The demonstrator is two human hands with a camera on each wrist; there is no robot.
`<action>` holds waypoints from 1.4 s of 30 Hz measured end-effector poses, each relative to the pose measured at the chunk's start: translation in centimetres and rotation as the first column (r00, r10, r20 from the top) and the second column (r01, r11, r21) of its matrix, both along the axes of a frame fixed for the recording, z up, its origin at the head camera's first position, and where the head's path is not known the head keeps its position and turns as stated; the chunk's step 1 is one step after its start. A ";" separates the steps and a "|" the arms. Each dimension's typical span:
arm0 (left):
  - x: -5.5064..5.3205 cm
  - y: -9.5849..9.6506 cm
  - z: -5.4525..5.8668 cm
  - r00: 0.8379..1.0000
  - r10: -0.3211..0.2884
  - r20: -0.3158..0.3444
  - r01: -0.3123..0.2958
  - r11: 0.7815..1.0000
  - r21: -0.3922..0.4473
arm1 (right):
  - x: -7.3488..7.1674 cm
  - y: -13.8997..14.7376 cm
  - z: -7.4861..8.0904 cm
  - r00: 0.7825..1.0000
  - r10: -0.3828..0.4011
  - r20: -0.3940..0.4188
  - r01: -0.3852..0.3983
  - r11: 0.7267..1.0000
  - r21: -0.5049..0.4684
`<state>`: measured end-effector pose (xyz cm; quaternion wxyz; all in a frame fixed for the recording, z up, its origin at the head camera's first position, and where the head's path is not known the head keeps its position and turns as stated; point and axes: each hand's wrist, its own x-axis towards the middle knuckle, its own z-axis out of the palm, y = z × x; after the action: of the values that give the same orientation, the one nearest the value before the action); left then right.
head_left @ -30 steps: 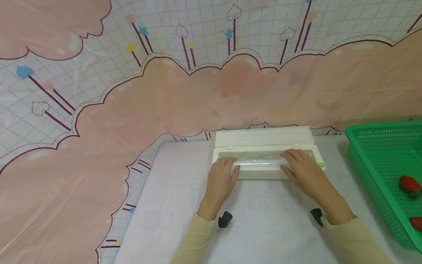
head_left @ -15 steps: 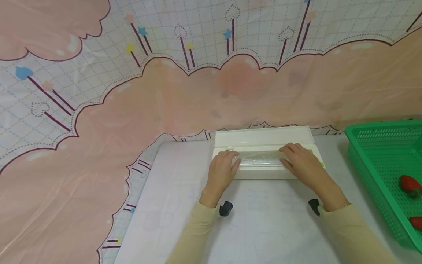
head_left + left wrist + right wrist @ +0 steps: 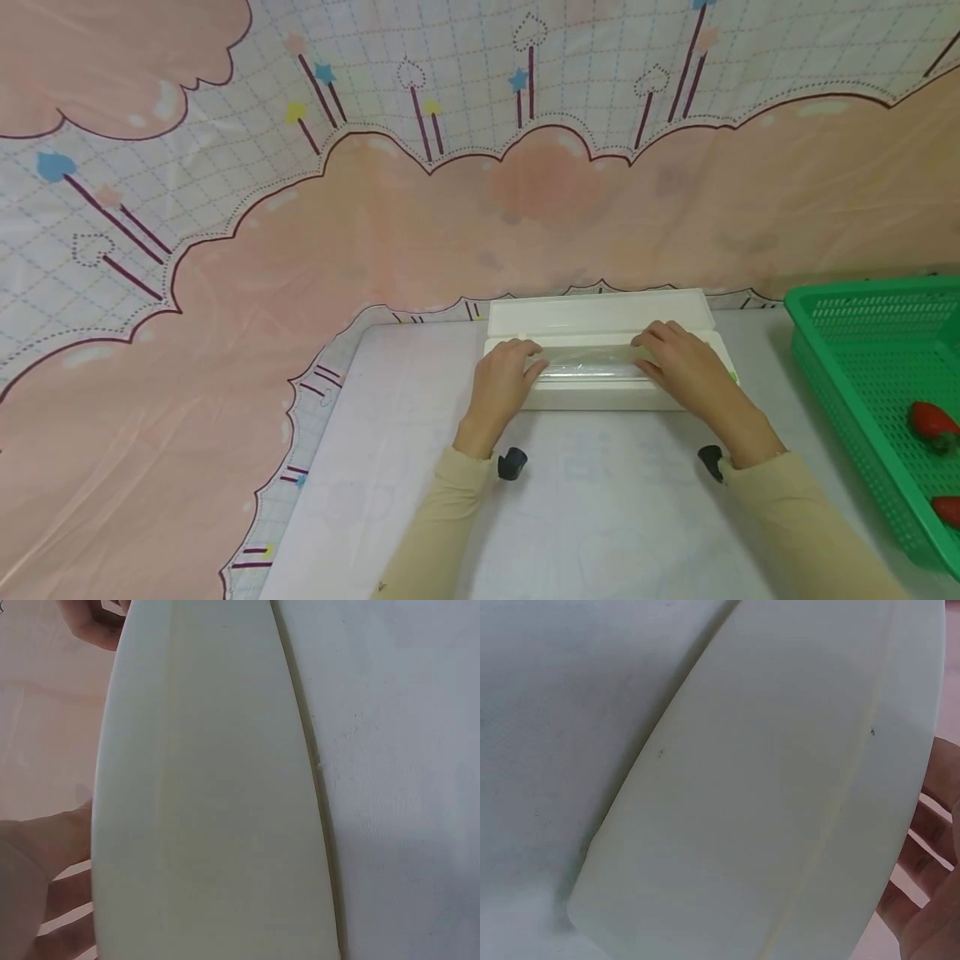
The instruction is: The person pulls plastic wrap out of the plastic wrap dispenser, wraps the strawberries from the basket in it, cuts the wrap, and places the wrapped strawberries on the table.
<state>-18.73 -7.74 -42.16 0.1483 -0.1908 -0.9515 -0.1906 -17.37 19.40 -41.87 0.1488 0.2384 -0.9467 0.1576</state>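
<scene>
The white bench (image 3: 600, 500) before me bears a long off-white box (image 3: 600, 398), its lid (image 3: 600, 315) folded back on the far side. Lengthwise at the box's opening is a roll (image 3: 588, 362), clear and glossy, streaked with pale glints. The left hand (image 3: 501, 379) and right hand (image 3: 684, 367) have fingers and thumbs round its ends. Compared with a second ago, hands and roll sit slightly closer to the lid.
</scene>
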 end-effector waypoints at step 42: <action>-1.9 0.0 -0.3 0.990 -0.028 0.138 0.028 1.000 0.008 | -1.0 1.6 0.7 0.995 -0.102 0.015 0.102 0.995 -0.019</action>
<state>-20.61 -7.77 -42.41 0.0798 -0.1899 -0.9561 -0.2084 -18.32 20.99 -41.16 0.1521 0.1870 -0.9571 0.1608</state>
